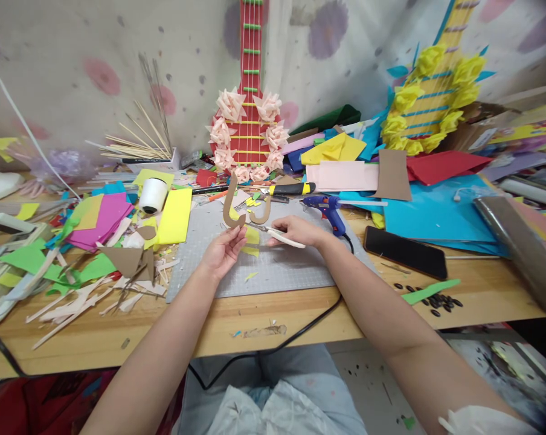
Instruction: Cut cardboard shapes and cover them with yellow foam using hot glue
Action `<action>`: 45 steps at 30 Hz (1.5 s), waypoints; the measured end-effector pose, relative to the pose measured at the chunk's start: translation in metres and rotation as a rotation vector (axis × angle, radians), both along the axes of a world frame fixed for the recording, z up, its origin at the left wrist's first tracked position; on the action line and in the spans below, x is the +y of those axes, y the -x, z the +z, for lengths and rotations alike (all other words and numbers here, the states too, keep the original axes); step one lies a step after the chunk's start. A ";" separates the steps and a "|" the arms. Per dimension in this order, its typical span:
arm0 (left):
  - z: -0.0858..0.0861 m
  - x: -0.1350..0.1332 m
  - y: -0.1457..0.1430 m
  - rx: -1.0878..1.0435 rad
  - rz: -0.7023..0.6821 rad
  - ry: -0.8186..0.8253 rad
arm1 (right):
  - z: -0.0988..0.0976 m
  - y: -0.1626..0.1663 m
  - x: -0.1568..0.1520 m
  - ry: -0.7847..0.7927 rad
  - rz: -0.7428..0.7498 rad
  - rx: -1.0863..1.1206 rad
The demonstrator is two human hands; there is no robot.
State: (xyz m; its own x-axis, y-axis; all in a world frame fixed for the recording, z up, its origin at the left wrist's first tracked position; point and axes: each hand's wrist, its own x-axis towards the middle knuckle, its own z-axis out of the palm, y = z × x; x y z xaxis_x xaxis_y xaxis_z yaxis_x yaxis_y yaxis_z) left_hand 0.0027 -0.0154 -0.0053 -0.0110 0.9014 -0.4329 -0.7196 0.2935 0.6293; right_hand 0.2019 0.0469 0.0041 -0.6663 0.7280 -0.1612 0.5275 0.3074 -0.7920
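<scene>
My left hand (224, 249) pinches the lower end of a brown hook-shaped cardboard piece (230, 202), which stands up above the fingers. White-handled scissors (289, 238) are gripped in my right hand (295, 229); their blades point left, close to my left fingertips. Just behind the blades lies a second, smaller brown hook-shaped piece (263, 211). Under the hands, a yellow paper piece (253, 238) rests on the grey cutting mat (291, 275). Whether the blades touch the cardboard, I cannot tell.
A blue glue gun (327, 211) with a black cord lies right of my right hand. Farther right are a phone (405, 252) and dark beads (443, 302). Paper scraps (78, 302) and a white cup (153, 195) are at left; a red paper guitar (250, 130) stands behind.
</scene>
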 end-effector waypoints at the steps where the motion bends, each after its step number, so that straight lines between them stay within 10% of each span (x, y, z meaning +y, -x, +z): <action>1: 0.000 0.000 0.000 0.023 -0.013 -0.007 | 0.001 -0.002 0.001 -0.004 0.014 -0.006; 28: -0.001 0.001 -0.005 -0.102 0.068 0.023 | 0.001 0.007 -0.006 0.027 -0.052 -0.018; 45: -0.001 0.001 0.009 0.344 0.132 -0.190 | -0.005 -0.002 -0.001 0.001 -0.018 -0.034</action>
State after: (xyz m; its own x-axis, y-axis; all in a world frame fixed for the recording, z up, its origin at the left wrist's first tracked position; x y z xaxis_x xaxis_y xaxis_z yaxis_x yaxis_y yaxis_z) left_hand -0.0066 -0.0147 -0.0059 -0.2472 0.9459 -0.2100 -0.4817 0.0681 0.8737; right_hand 0.2042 0.0456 -0.0006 -0.6475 0.7396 -0.1839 0.5593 0.2973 -0.7738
